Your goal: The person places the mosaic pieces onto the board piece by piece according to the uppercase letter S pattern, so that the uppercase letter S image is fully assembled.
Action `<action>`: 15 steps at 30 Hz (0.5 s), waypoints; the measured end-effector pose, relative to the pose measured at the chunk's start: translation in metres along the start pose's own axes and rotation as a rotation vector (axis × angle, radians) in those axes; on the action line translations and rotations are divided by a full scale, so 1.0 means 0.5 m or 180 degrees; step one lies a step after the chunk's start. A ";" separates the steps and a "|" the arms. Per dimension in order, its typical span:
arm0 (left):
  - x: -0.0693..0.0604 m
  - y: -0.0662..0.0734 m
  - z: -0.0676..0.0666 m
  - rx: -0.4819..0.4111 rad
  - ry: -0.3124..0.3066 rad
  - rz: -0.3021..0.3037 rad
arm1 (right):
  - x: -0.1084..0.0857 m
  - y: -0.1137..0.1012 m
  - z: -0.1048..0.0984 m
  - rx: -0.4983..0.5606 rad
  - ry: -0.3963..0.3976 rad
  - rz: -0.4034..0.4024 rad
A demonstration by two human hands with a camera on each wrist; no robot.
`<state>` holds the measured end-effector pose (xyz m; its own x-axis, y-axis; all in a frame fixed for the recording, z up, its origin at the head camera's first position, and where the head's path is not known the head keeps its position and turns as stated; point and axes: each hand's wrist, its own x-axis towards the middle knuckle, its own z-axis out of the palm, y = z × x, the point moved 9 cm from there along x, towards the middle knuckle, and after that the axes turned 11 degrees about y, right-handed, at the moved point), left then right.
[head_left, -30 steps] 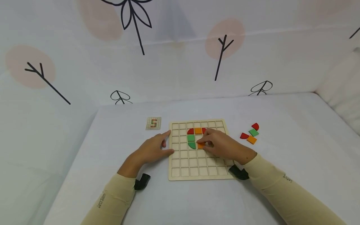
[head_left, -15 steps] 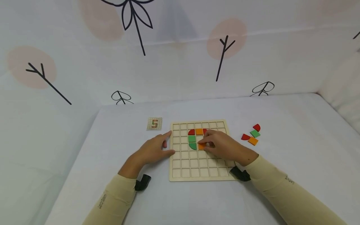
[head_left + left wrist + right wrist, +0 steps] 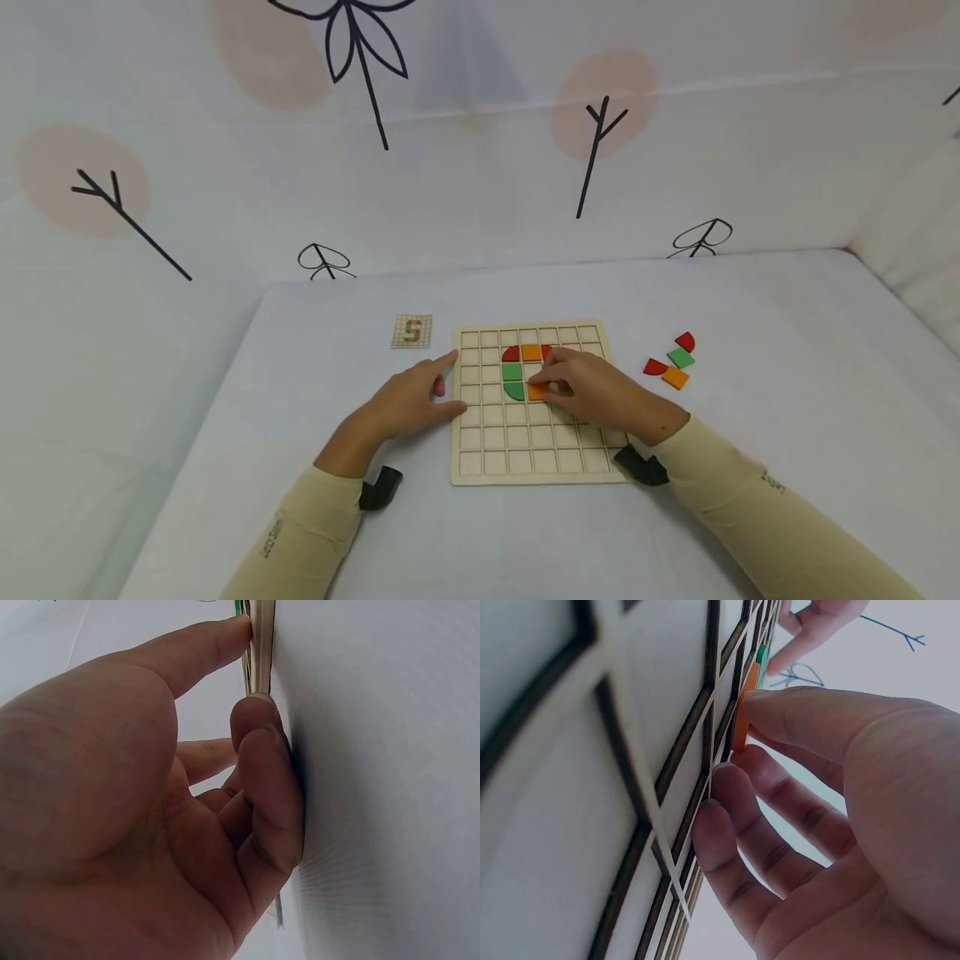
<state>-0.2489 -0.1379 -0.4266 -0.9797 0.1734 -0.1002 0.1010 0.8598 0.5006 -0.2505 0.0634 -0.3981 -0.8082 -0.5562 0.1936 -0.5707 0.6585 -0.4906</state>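
My right hand (image 3: 600, 390) (image 3: 855, 780) pinches an orange square piece (image 3: 536, 392) (image 3: 741, 729) between thumb and fingers over the wooden grid board (image 3: 472, 438); whether it lies flat is unclear. My left hand (image 3: 408, 400) (image 3: 142, 780) touches the board's left edge (image 3: 262, 652) with index finger and thumb spread, its other fingers bent. On the board lie a red quarter-round (image 3: 511, 354), another orange square (image 3: 531, 352), a green square (image 3: 512, 372) and a green quarter-round (image 3: 513, 391). A second red piece (image 3: 547, 351) is partly hidden by my right fingers.
A small card (image 3: 412, 331) with an S-shaped pattern lies beyond my left hand. Right of the board are a red piece (image 3: 686, 341), a green square (image 3: 681, 357), another red piece (image 3: 655, 367) and an orange square (image 3: 676, 377), on white cloth (image 3: 540, 542).
The head view has shifted slightly. Both hands stay in place, and the orange square under my right fingers shows no clear movement.
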 end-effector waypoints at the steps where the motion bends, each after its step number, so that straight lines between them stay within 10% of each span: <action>1: 0.000 0.000 0.001 0.0008 -0.0001 -0.0001 | -0.001 0.000 0.000 -0.0005 -0.0001 -0.0003; 15: 0.000 0.004 0.000 0.0035 0.0010 0.0026 | -0.004 -0.003 -0.001 -0.0106 0.0046 -0.0075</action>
<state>-0.2488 -0.1362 -0.4255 -0.9794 0.1789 -0.0933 0.1109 0.8636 0.4919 -0.2483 0.0637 -0.3973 -0.7963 -0.5647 0.2171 -0.5940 0.6619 -0.4572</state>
